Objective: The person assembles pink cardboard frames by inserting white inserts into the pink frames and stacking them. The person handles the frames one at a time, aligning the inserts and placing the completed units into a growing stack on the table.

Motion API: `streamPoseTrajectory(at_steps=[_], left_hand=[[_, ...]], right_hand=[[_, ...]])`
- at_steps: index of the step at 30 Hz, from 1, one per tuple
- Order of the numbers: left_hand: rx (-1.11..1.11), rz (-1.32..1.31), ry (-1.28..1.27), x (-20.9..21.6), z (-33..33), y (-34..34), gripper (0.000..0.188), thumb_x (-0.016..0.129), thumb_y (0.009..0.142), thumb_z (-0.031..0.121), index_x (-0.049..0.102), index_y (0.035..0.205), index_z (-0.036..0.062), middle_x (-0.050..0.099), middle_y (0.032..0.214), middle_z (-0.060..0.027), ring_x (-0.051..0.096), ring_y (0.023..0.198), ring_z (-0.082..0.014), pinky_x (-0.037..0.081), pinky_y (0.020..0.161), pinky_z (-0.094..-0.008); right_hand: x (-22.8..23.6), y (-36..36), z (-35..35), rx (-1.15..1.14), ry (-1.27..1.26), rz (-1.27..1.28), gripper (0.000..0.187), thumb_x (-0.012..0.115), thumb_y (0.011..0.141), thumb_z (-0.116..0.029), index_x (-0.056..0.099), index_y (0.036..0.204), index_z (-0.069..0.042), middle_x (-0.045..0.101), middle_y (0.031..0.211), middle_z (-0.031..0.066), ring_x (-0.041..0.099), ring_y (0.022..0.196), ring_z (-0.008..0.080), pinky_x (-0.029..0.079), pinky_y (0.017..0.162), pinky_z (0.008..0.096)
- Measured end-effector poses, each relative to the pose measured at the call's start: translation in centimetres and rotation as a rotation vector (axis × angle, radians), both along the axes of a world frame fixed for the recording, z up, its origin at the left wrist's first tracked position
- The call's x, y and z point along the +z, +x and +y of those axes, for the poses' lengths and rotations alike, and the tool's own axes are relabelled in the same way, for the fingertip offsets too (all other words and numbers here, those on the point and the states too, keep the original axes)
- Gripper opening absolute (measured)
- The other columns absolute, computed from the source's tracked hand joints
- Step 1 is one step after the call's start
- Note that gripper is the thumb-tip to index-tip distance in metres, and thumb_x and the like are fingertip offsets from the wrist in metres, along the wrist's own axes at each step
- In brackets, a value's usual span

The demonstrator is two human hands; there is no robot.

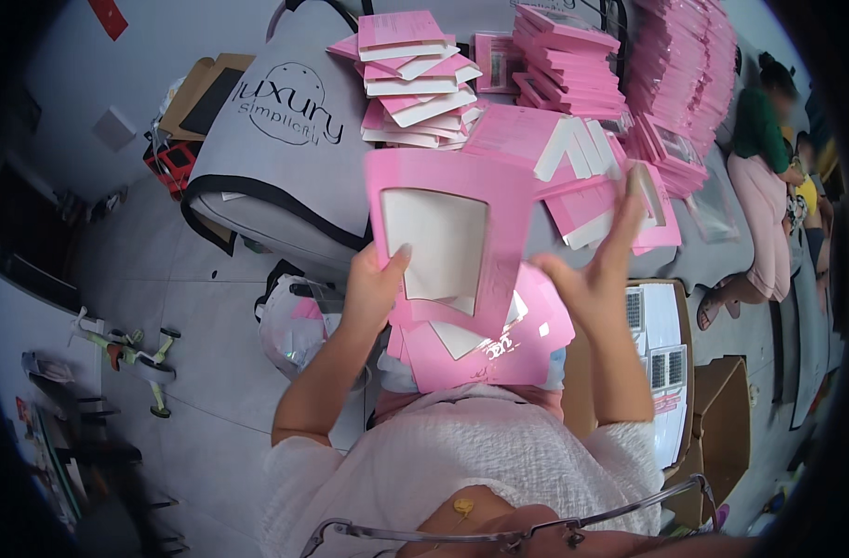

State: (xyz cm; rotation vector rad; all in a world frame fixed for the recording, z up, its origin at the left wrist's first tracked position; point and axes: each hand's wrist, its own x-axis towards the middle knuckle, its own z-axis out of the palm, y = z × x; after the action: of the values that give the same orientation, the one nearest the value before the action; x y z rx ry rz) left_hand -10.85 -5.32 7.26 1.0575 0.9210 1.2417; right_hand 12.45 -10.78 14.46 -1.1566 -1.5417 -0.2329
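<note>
My left hand [372,290] grips the left edge of a pink windowed carton [506,223], its thumb on the front beside the cut-out. White card shows through the window. My right hand [599,265] is open to the right of the carton, fingers stretched up and thumb pointing toward it, apart from it as far as I can see. On my lap lie several flat pink carton sheets [541,358], partly covered by the held carton. Just beyond, pink cartons with white edges [582,209] lie loosely on the grey covered surface.
A pile of pink cartons [401,70] and taller stacks [680,74] stand on the grey surface [285,177]. At my right is a cardboard box [722,418] beside white packs [666,372]. A clear bag [289,335] and a child's tricycle [140,353] are at left. People [768,177] sit at far right.
</note>
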Motion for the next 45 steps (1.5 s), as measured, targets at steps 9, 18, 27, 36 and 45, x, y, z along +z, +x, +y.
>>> streamPoseTrajectory(at_steps=[9, 18, 27, 36, 45], left_hand=[[-0.467, -0.331, -0.076, -5.7, -3.1, -1.0, 0.022, 0.054, 0.093, 0.008, 0.06, 0.111, -0.0016, 0.063, 0.105, -0.0038, 0.057, 0.096, -0.0109, 0.045, 0.087, -0.0285], [-0.314, -0.329, -0.302, -7.3, -2.8, -1.9, 0.032, 0.048, 0.097, 0.017, 0.05, 0.123, -0.002, 0.059, 0.116, -0.0089, 0.058, 0.104, -0.0168, 0.046, 0.091, -0.0329], [-0.285, -0.166, -0.339, -7.0, -2.1, -1.9, 0.029, 0.047, 0.097, 0.012, 0.048, 0.121, -0.0035, 0.059, 0.113, -0.0095, 0.059, 0.101, -0.0185, 0.049, 0.087, -0.0332], [-0.052, 0.028, -0.046, -7.1, 7.4, -2.9, 0.03, 0.045, 0.097, 0.012, 0.049, 0.122, -0.004, 0.06, 0.111, -0.0124, 0.06, 0.101, -0.0214, 0.048, 0.088, -0.036], [0.152, 1.003, 0.705, -9.5, 1.2, -1.4, 0.058, 0.066, 0.078, 0.007, 0.042, 0.131, -0.0001, 0.033, 0.136, -0.025, 0.032, 0.125, -0.0445, 0.028, 0.104, -0.0493]], right_hand=[[-7.4, 1.9, -0.4, 0.944, -1.054, 0.944, 0.065, 0.085, 0.065, -0.019, 0.054, 0.118, 0.002, 0.065, 0.098, 0.0077, 0.063, 0.083, 0.013, 0.052, 0.072, 0.0268], [-9.1, -0.5, -0.7, 0.607, -1.086, 0.92, 0.029, 0.065, 0.087, -0.013, 0.059, 0.111, 0.002, 0.065, 0.09, 0.0042, 0.059, 0.077, 0.0086, 0.049, 0.07, 0.0243], [-13.0, 0.2, -0.9, 0.581, -1.059, 1.051, 0.03, 0.058, 0.092, -0.014, 0.054, 0.119, -0.001, 0.065, 0.1, 0.0057, 0.06, 0.082, 0.0096, 0.049, 0.07, 0.0235], [-16.4, 3.6, -0.2, 0.006, -0.861, 0.414, 0.03, 0.063, 0.084, -0.013, 0.059, 0.108, 0.004, 0.056, 0.107, 0.0198, 0.058, 0.096, 0.0277, 0.047, 0.083, 0.0337], [-18.1, 2.3, -1.7, -0.134, -0.911, 0.108, 0.047, 0.075, 0.07, -0.012, 0.056, 0.112, 0.0, 0.061, 0.09, 0.015, 0.059, 0.081, 0.0283, 0.048, 0.073, 0.0377]])
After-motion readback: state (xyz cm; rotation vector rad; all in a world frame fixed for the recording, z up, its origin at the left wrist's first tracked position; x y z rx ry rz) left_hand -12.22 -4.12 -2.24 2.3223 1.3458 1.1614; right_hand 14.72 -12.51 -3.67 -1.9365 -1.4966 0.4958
